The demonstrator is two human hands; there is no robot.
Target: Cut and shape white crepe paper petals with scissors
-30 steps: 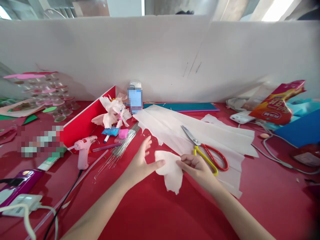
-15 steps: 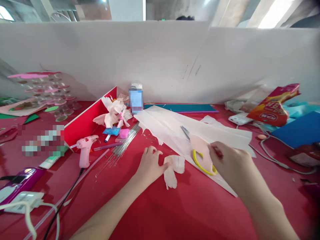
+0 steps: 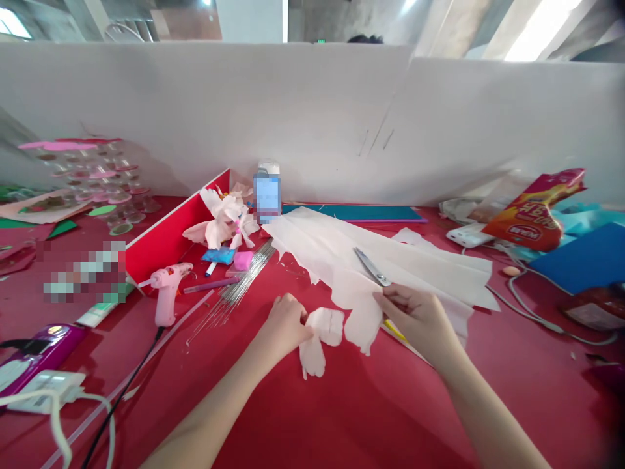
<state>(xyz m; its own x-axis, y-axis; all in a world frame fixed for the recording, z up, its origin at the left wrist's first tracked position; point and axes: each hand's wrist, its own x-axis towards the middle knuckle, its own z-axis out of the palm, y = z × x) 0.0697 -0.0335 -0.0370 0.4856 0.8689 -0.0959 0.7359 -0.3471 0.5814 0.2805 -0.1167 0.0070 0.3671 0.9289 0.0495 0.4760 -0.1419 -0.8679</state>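
Observation:
My left hand (image 3: 286,324) presses the edge of a cut pale pink crepe-paper petal (image 3: 317,342) onto the red tabletop (image 3: 390,404). My right hand (image 3: 415,316) pinches a torn edge of a large pale crepe-paper sheet (image 3: 342,254), holding that part up. Under this sheet lie scissors with steel blades (image 3: 372,267). Their handles are mostly hidden, with only a sliver of yellow (image 3: 394,330) showing near my right hand.
Left of my hands lie a bundle of thin wires (image 3: 239,290), a pink glue gun (image 3: 165,293), and a pale paper flower (image 3: 219,221) by a red board (image 3: 170,244). A snack bag (image 3: 534,218), blue card (image 3: 576,257), and cables lie right.
My right hand has let go of the petal and moved right to the large sheet. That sheet now covers most of the scissors. The petal lies lower on the table under my left hand.

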